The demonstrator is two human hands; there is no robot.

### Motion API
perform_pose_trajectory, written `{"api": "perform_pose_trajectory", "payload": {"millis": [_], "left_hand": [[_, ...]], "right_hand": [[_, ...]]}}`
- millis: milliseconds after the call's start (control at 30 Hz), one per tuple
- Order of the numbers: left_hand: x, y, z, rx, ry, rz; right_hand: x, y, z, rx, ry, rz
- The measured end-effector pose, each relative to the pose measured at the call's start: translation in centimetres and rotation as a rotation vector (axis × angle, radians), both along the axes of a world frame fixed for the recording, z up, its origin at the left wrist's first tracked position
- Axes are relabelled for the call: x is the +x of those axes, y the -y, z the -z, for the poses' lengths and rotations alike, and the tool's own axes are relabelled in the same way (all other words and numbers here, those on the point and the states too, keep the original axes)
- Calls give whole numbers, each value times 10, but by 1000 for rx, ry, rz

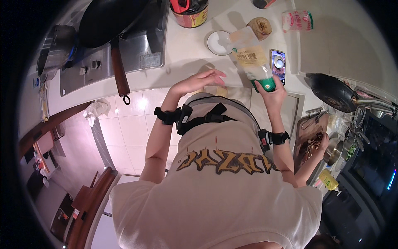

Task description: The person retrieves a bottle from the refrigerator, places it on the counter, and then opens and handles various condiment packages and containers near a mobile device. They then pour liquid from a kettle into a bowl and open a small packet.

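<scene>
My right hand [271, 88] grips the green bottom end of a plastic sugar bag [248, 57], its clear end pointing away over the counter. That far end overlaps the rim of a small white dish [218, 43] with white contents. My left hand [211, 77] hovers near the counter's front edge, fingers apart and nothing in it. Just beyond the bag stands a jar with a brown lid [261, 27]. A lit smartphone [278, 67] lies to the right of the bag, showing a picture of a white bowl.
A wok with a wooden handle [119, 68] sits on the stove [146, 46] at left. A tub [190, 15] and a pink packet [298, 21] stand farther back. At right are a black frying pan [332, 93] and another person's hand [324, 141] by a cutting board [300, 133].
</scene>
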State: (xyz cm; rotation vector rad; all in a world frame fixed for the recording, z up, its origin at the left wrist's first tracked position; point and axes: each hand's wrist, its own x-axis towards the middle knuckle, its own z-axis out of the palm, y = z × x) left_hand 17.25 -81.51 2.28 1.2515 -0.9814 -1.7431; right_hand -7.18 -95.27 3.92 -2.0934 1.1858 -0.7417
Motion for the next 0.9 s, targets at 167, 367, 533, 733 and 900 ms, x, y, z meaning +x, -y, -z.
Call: {"api": "perform_pose_trajectory", "payload": {"millis": [167, 367, 533, 733, 900], "left_hand": [[3, -2, 9, -86, 42, -8], [0, -4, 12, -55, -13, -62], [-2, 4, 10, -2, 48, -58], [-44, 38, 33, -30, -78, -225], [-68, 73, 29, -95, -570, -452]], "right_hand": [[0, -1, 2, -22, -38, 1], [6, -2, -2, -97, -60, -29], [7, 0, 2, -42, -59, -8], [9, 0, -2, -11, -103, 5], [9, 0, -7, 150, 136, 41]]}}
